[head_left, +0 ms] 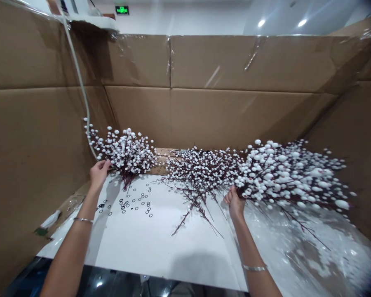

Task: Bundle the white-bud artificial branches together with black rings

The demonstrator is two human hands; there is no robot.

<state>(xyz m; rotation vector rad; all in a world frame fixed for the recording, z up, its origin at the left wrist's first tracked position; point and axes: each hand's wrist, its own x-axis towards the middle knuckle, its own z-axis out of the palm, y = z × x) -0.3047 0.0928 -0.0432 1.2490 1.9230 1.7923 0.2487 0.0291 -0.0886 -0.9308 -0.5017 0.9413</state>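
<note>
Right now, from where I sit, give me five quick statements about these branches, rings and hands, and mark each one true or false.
1. Small rings lie on the white surface. True.
2. The berries on the branches are red. False: the berries are white.
3. The left hand is at the leftmost bunch. True.
4. The rings lie to the right of the right hand. False: they lie left of the right hand.
5. A cardboard wall stands behind the branches. True.
</note>
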